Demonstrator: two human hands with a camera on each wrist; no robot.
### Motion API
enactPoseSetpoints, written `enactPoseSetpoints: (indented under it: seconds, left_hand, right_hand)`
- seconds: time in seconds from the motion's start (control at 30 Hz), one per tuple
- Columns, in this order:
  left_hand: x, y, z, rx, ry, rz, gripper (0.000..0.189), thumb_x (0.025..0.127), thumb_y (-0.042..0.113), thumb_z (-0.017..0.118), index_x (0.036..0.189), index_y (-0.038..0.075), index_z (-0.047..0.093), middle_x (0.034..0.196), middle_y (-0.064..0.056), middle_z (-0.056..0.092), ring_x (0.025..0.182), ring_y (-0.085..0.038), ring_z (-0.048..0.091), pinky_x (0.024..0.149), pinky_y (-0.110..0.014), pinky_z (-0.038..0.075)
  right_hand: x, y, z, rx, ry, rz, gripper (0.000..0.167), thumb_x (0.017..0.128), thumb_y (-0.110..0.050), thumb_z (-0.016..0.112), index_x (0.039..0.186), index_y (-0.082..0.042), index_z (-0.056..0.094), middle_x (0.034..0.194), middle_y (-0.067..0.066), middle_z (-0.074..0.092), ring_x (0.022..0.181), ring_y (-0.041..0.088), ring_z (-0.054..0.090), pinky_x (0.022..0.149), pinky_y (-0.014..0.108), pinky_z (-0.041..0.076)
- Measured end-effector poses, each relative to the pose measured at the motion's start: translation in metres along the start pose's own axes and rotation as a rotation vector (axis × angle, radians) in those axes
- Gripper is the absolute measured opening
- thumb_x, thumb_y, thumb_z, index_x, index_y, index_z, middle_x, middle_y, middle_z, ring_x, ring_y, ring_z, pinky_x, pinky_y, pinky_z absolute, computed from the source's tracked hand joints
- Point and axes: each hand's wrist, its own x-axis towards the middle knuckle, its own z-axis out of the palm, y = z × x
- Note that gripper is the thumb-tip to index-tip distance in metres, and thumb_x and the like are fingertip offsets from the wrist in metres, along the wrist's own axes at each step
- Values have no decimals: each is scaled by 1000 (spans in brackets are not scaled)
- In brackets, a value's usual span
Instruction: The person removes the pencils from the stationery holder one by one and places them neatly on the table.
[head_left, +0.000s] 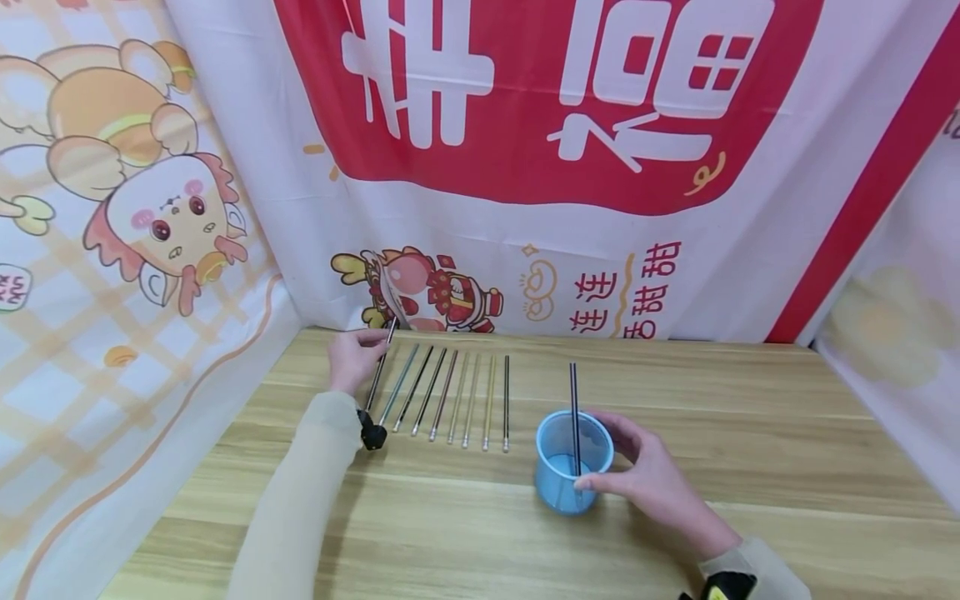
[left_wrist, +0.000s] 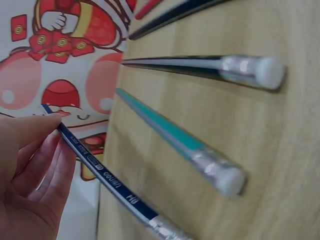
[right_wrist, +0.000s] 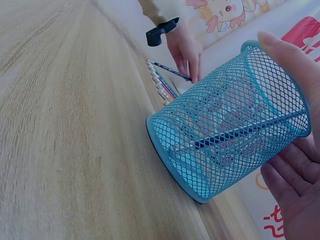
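My left hand (head_left: 356, 358) is at the left end of a row of pencils. Its thumb and fingers pinch a dark blue pencil (left_wrist: 107, 175) near the tip; the pencil slants, with its silver eraser end lower. Beside it lies a teal pencil (left_wrist: 165, 127), white eraser toward me. My right hand (head_left: 652, 475) grips a light blue mesh pen cup (right_wrist: 225, 125) by its rim and side, thumb on the near edge. The cup stands on the table right of the row. A dark pencil (head_left: 574, 408) leans inside it, eraser end down.
Several more pencils, among them a dark red pencil (head_left: 443, 396), a yellow pencil (head_left: 490, 404) and a black pencil (head_left: 506, 404), lie side by side on the wooden table (head_left: 450, 517). A printed cloth (head_left: 480, 183) hangs behind the table's far edge; another covers the left side.
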Motion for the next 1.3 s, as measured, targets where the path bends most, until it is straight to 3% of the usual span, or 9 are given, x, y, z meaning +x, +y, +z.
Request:
enactPoseSetpoints:
  seconds: [0.23, 0.47, 0.7, 1.17, 1.3]
  left_hand:
    - [-3, -10, 13, 50, -39, -26, 24, 97, 13, 77, 118, 2, 81, 121, -19, 80, 129, -38, 68, 119, -49, 49]
    - [-7, -12, 18, 96, -82, -99, 25, 97, 12, 77, 119, 0, 80, 123, -20, 79, 130, -39, 66, 119, -50, 48]
    - [-5, -9, 21, 89, -81, -149, 22, 98, 12, 77, 117, 2, 81, 125, -18, 79, 134, -39, 64, 121, -51, 46]
    - [-4, -8, 23, 117, -53, -140, 21, 96, 11, 78, 115, 1, 82, 123, -20, 79, 131, -39, 65, 119, -51, 47]
    - [-4, -7, 24, 121, -53, -151, 21, 96, 12, 78, 115, 1, 82, 123, -20, 79, 131, -39, 65, 119, -50, 48]
  right_hand:
    - [0, -1, 0, 5, -1, 14, 84, 80, -25, 98, 153, -13, 56, 152, 11, 64, 141, 35, 61, 112, 19, 50]
    - [0, -1, 1, -13, -6, 41, 84, 81, -26, 97, 153, -15, 56, 153, 9, 63, 142, 34, 60, 119, 39, 52]
    - [0, 0, 1, -8, 2, 36, 84, 80, -25, 98, 152, -15, 57, 152, 9, 64, 142, 34, 61, 113, 20, 50]
    - [-1, 0, 0, -7, 3, -2, 82, 82, -25, 97, 152, -12, 57, 151, 10, 65, 139, 34, 62, 113, 23, 52]
    - [0, 2, 1, -2, 4, 8, 81, 82, -23, 97, 152, -14, 57, 150, 9, 65, 140, 33, 62, 111, 17, 50]
